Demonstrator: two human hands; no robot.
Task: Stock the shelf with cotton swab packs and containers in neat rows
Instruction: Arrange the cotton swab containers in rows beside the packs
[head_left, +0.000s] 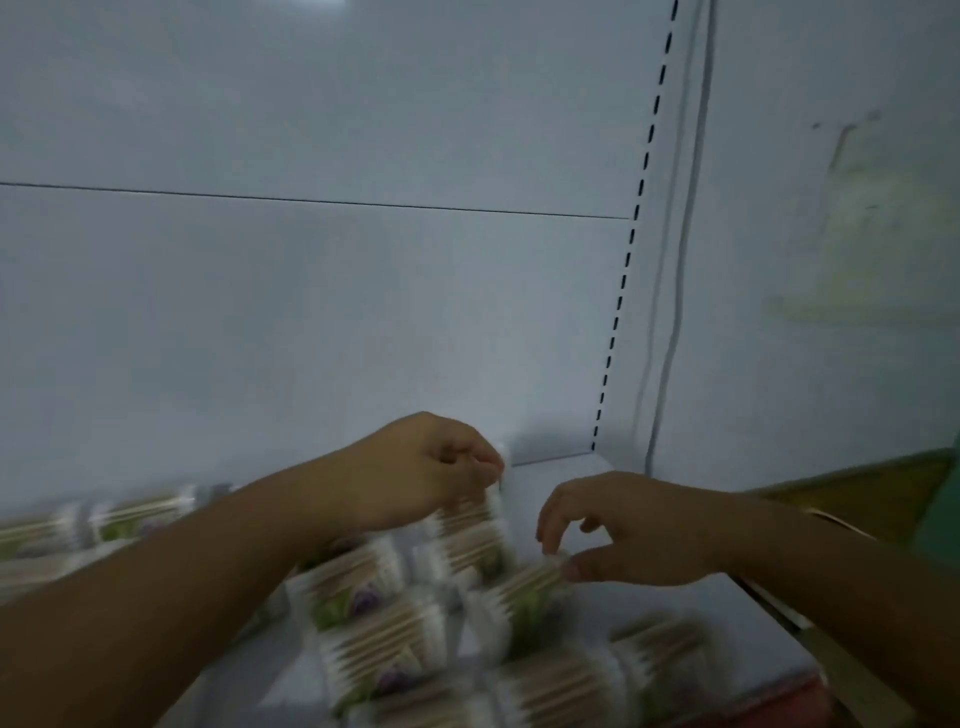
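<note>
Several clear cotton swab packs (374, 597) with wooden sticks and green-purple labels lie in rows on the white shelf (561, 478), blurred by motion. My left hand (415, 473) reaches over them and pinches the top of a back-row pack (467, 512) near the rear wall. My right hand (623, 530) hovers to the right, thumb and fingers pinching the upper edge of another pack (530, 584). More packs (119, 519) line the back left.
The shelf's white back panel (311, 312) rises behind, with a slotted upright (628, 249) at the right. A brown cardboard box (852, 493) sits to the right of the shelf. A red shelf edge strip (800, 691) shows at the bottom right.
</note>
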